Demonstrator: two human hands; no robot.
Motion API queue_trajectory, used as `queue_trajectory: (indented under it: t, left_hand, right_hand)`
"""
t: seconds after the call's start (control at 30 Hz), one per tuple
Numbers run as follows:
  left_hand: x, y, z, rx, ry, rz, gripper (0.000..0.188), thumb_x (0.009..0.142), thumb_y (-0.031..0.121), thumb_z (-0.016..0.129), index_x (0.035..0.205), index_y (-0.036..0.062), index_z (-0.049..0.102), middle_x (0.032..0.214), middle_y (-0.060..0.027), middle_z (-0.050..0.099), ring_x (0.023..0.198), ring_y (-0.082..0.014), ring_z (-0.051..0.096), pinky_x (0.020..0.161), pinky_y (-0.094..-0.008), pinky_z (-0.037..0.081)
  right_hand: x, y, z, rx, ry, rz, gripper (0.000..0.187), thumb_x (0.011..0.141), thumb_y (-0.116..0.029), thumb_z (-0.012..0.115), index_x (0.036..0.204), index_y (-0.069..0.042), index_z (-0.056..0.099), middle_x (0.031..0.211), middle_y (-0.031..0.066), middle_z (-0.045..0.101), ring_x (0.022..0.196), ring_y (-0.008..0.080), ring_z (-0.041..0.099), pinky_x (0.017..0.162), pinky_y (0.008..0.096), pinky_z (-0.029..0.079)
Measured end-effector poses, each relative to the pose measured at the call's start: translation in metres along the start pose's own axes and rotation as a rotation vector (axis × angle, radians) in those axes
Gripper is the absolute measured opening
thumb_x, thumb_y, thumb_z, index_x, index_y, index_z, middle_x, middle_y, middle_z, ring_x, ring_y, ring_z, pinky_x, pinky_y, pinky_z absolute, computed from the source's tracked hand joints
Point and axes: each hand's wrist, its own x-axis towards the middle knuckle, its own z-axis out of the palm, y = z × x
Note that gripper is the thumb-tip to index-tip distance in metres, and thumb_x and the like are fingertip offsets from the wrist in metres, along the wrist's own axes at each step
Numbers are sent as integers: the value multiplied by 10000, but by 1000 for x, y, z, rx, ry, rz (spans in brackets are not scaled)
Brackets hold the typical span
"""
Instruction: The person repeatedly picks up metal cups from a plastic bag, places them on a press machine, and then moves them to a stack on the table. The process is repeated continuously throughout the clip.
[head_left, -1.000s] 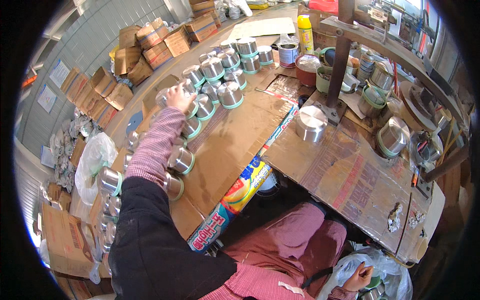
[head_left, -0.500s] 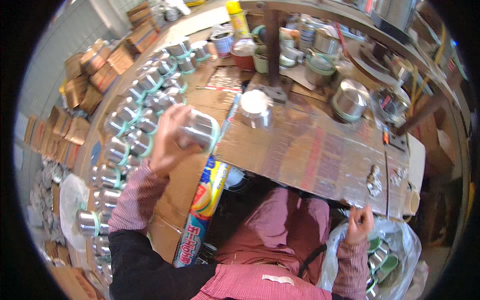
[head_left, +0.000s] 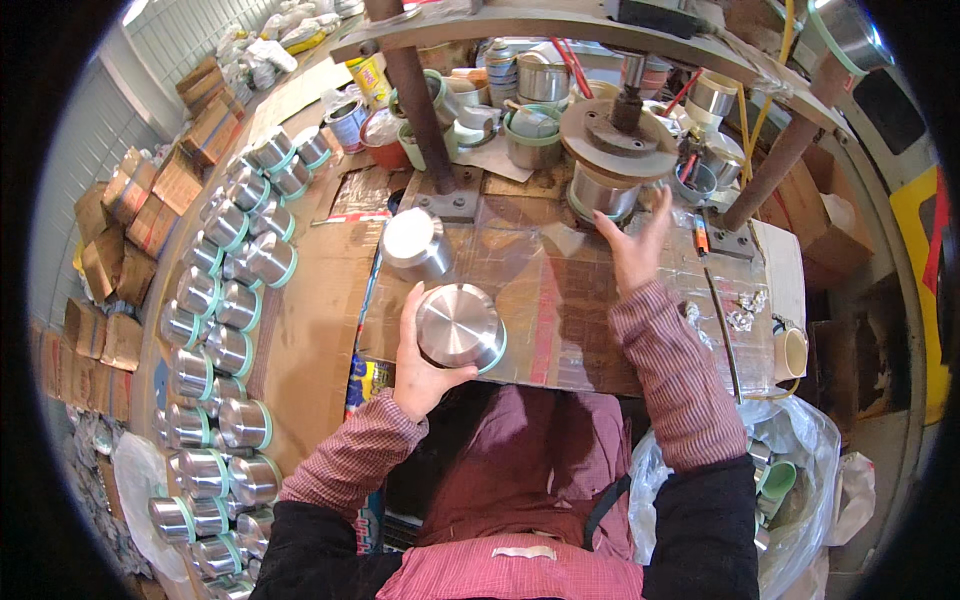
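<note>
Gripping a steel canister (head_left: 458, 325) in the left hand (head_left: 420, 372), with thumb and fingers around its side, near the front edge of the counter (head_left: 585, 345). Spreading the right hand (head_left: 640, 245), empty, beside a second canister (head_left: 603, 192) under a round plate (head_left: 618, 145); cannot tell whether touching. Seemingly partway through, with a third canister (head_left: 418, 248) standing just beyond the held one, rows of canisters (head_left: 240, 424) at left and green-rimmed pieces (head_left: 778, 480) in a plastic bag (head_left: 815, 425) at right. Cannot tell which are finished.
</note>
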Motion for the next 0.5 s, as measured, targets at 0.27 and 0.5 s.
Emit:
queue_trajectory:
  t: [0.27, 0.5]
  left_hand:
    - [90, 20, 51, -181, 161, 84, 1322, 608, -40, 899, 1617, 139, 64, 1455, -164, 413, 1321, -281, 464, 1132, -409, 414]
    - [203, 20, 150, -246, 73, 242, 1384, 616, -70, 880, 1614, 170, -48, 1444, -188, 439, 1314, -296, 493, 1143, -408, 416]
  right_hand:
    - [32, -14, 20, 113, 89, -33, 1211, 635, -213, 947, 1578, 9, 220, 1530, 260, 366, 1407, 385, 389, 1189, 433, 310]
    - [-78, -48, -95, 538, 83, 202, 1004, 752, -69, 842, 1570, -53, 260, 1427, 144, 464, 1285, 252, 498, 1123, 388, 387]
